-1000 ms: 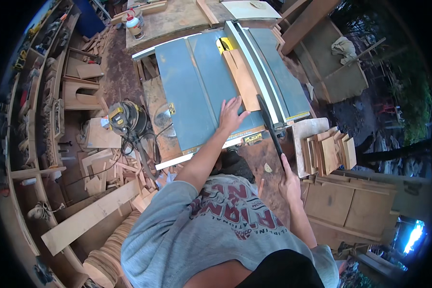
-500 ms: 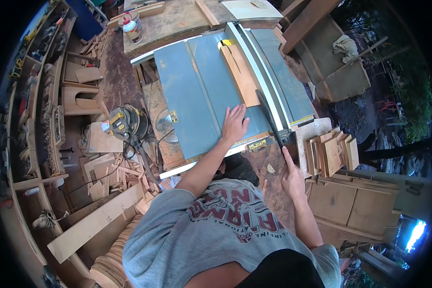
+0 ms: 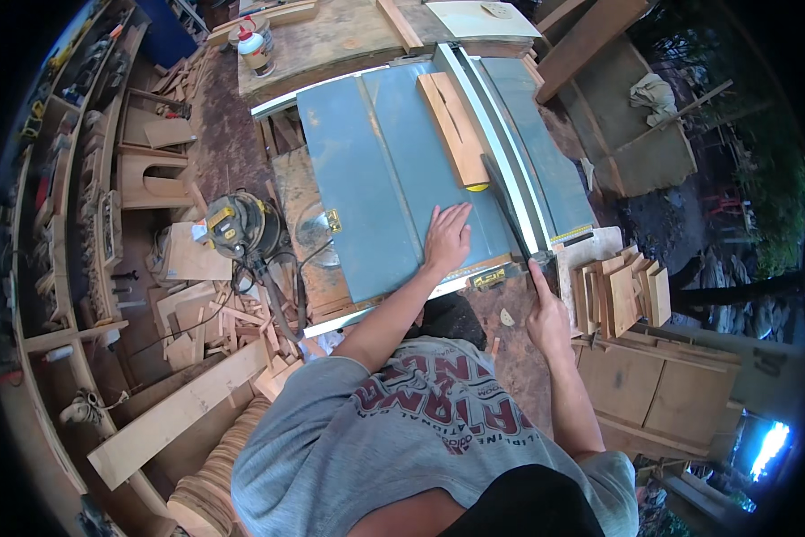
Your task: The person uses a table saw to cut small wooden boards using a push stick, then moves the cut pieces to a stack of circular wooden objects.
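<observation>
A thick light-brown board [image 3: 456, 148] lies on the grey top of the table saw [image 3: 340, 134], alongside the long pale fence [image 3: 501, 148]. A dark narrow line runs lengthwise in the board's far half. My right hand [image 3: 548, 318] grips the near end of a long dark push stick [image 3: 507, 206], whose far tip meets the board's near end by the fence. A bit of yellow [image 3: 478, 188] shows just below that end. My left hand [image 3: 448, 240] rests palm down on the saw top, fingers stretched, apart from the board.
A white glue bottle [image 3: 255, 52] stands on the wooden bench beyond. To the left are a yellow-and-black power tool [image 3: 239, 224] with a hose and scattered offcuts [image 3: 228, 324]. Several cut wooden pieces [image 3: 621, 291] stand right of the saw.
The board has slid away from me along the fence, the push stick behind it. Yellow now shows at its near end instead of its far end. My left hand is now apart from the board.
</observation>
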